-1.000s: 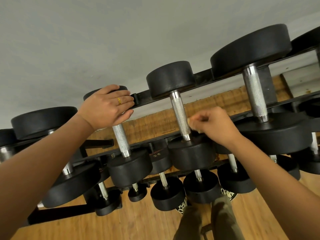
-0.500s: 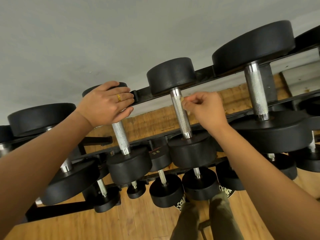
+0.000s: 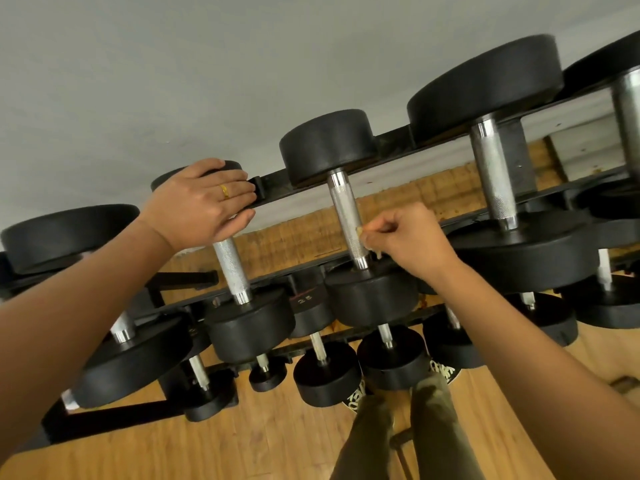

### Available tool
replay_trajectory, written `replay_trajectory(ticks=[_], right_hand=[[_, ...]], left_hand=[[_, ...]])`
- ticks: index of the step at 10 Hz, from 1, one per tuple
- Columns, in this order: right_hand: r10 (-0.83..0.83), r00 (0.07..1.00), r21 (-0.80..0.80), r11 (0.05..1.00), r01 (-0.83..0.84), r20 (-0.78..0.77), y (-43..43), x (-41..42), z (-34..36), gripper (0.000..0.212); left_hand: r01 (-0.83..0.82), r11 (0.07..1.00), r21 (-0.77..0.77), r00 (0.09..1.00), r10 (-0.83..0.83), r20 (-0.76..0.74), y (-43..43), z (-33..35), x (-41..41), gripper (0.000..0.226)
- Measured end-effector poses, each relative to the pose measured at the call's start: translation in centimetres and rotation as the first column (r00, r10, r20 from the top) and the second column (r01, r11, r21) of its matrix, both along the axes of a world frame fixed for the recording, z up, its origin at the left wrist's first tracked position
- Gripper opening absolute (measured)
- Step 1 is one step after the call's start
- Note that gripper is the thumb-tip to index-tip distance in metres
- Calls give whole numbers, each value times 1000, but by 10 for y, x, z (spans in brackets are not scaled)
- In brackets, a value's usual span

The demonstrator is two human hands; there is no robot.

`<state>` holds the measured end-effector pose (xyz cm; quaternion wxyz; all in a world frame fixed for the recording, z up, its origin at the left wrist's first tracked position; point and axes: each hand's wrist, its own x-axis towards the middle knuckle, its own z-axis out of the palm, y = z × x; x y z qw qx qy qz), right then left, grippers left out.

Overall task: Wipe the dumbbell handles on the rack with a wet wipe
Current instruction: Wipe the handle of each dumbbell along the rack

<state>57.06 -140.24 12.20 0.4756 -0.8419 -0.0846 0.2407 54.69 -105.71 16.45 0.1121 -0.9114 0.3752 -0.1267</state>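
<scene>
The rack (image 3: 273, 187) cradles each dumbbell (image 3: 372, 296) by its heads (image 3: 327, 143), which leaves the handles (image 3: 491, 174) bare and reachable; the left hand (image 3: 201, 206) lies on a far head (image 3: 225, 167), fingers straight and together, likely bracing the lean; the right hand (image 3: 408, 237), fingers curled tight, pinches the wipe (image 3: 361, 231) against the lower part of the middle handle (image 3: 344, 209), so rubbing seems under way.
</scene>
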Motion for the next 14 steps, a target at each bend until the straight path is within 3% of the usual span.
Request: replay_trajectory(ticks=[3,5,7,8,9,10,11,12,14], right_hand=[[18,1000,26,999,-19,22,11,25,9,3],[185,978,-100,976,-195,-101,-12,1,6,17],[55,998,14,998,-54,-34,-2,6,7,11],[182,978,-98,977,-192,-100,-10,-2,5,5],[213,972,-136,965,-225,-98,-9,3,10,7],[-48,998,53,997,50,-37,6,16,17,3],[-293,956,197,937,289,-10,28,28,18,13],[-391,920,216,901,376,31,47,30,15,9],[-328,937,176,936,305,123,49,30,9,9]], left_hand=[[15,1000,3,1000,-15,-4,0,-2,1,32],[2,1000,10,1000,-2,-17,-1,0,1,34],[-9,1000,22,1000,9,-18,-1,0,0,34],[-7,1000,30,1000,7,-13,-1,0,0,34],[-12,1000,25,1000,13,-20,-1,1,-1,35],[-16,1000,27,1000,16,-23,-1,1,-1,35],[-12,1000,23,1000,12,-16,0,0,0,34],[-13,1000,24,1000,13,-16,1,0,0,35],[-15,1000,24,1000,16,-20,2,-1,0,35]])
